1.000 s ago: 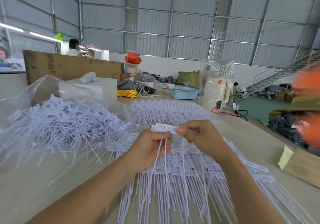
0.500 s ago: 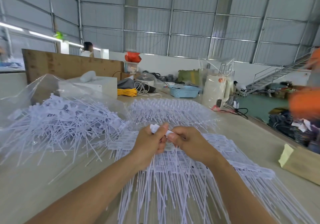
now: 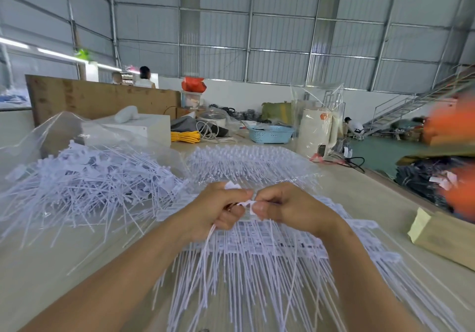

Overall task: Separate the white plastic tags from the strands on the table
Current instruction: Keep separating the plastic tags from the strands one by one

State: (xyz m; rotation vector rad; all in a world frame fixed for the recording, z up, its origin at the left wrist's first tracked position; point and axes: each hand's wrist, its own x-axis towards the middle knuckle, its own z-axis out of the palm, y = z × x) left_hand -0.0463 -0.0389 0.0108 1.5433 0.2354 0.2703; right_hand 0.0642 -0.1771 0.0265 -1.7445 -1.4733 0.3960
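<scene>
The pale beige tabletop (image 3: 38, 267) spreads beneath both hands. Under and in front of the fingers lies a broad sheet of joined white plastic tags with long thin white strands (image 3: 257, 267), the strands fanning toward the viewer. To the left of the fingers sits a loose heap of separated white tags and strands (image 3: 90, 185) on clear plastic film (image 3: 51, 131). Beyond the fingers lies another flat batch of white strands (image 3: 246, 162). The left hand (image 3: 218, 211) curls its fingers around a bunch of tags, strands trailing down from its palm. The right hand (image 3: 288, 208) pinches a small white plastic tag (image 3: 252, 209) between thumb and forefinger, just beside the left thumb; the two hands nearly touch.
</scene>
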